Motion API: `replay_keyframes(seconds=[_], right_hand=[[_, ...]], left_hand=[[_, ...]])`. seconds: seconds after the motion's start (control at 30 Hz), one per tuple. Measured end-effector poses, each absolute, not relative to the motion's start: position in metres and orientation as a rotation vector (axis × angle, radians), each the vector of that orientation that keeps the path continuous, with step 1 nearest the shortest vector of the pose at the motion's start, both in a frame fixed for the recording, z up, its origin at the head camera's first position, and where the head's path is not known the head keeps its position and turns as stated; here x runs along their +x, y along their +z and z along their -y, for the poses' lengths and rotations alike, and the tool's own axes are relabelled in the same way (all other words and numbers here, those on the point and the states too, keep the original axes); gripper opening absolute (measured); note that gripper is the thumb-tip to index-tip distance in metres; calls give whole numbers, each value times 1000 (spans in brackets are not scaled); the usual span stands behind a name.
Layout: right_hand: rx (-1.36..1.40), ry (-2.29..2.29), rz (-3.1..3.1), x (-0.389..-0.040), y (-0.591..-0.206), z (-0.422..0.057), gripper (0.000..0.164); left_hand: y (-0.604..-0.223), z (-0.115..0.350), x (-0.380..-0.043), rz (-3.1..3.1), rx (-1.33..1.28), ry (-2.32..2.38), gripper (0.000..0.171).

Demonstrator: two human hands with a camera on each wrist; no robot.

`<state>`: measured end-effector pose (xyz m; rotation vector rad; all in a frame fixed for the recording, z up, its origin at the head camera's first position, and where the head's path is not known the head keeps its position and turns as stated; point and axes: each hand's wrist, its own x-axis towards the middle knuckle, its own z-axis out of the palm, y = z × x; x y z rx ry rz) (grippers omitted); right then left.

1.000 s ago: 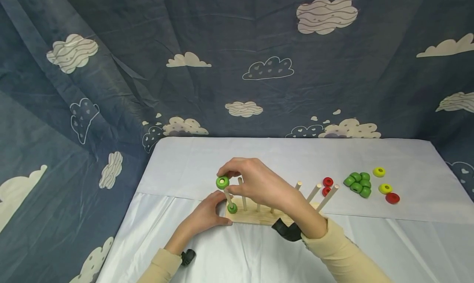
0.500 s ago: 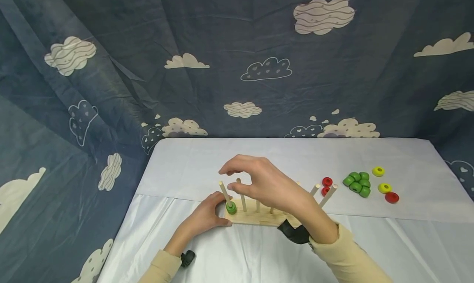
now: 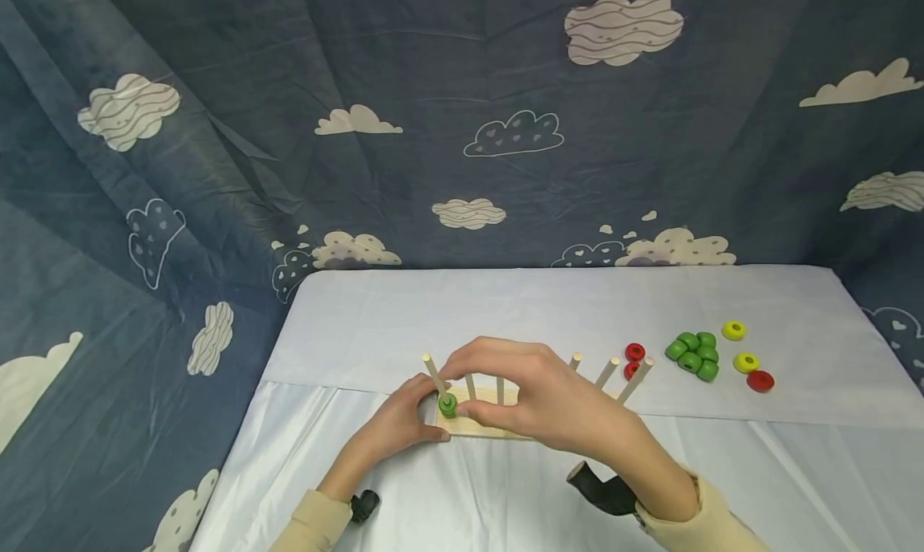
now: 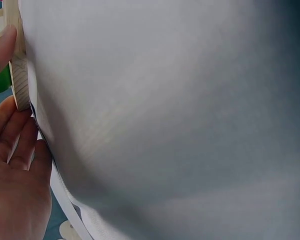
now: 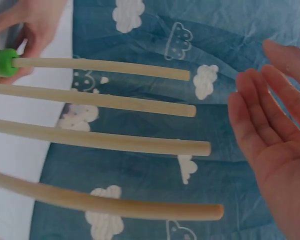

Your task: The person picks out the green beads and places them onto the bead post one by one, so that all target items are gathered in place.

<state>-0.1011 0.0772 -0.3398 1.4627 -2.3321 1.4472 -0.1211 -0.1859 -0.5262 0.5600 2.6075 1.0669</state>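
Note:
A pale wooden peg board (image 3: 476, 428) with a row of upright pegs lies on the white cloth. Green beads (image 3: 447, 406) sit stacked at the foot of its leftmost peg, visible too as green beads (image 5: 1, 62) in the right wrist view. My left hand (image 3: 406, 416) grips the board's left end, thumb on one side and fingers on the other; the left wrist view catches the wooden end (image 4: 21, 82) between them. Bent over the pegs, my right hand (image 3: 552, 391) holds nothing. Its palm (image 5: 285, 160) faces the peg tips, fingers relaxed. It hides part of the board.
To the right on the cloth are a cluster of green beads (image 3: 693, 353), two red beads (image 3: 634, 353), two yellow beads (image 3: 734, 330) and another red piece (image 3: 760, 381). Behind the table hangs a dark cloud-print curtain (image 3: 404, 159).
My right hand has let go of a green bead at the leftmost peg's top, and the bead has dropped to the foot. That hand has since moved lower and rightward. My left hand stays put.

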Motion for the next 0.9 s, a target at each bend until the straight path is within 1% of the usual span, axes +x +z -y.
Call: replay_keyframes(seconds=[0.23,0.7,0.9], right_hand=[[1429,1472,2412,-89,-359,-91,41],[1096,1555,2680,-61,-406,-119,34],[1025,1620,2652,-50,-429,-132,31]], left_hand=[[-526,185,-121,-2611,532,1060,68],[-524,182,-119,-2635,535,1020,68],[-525,182,-120,-2649,549,1006,69]])
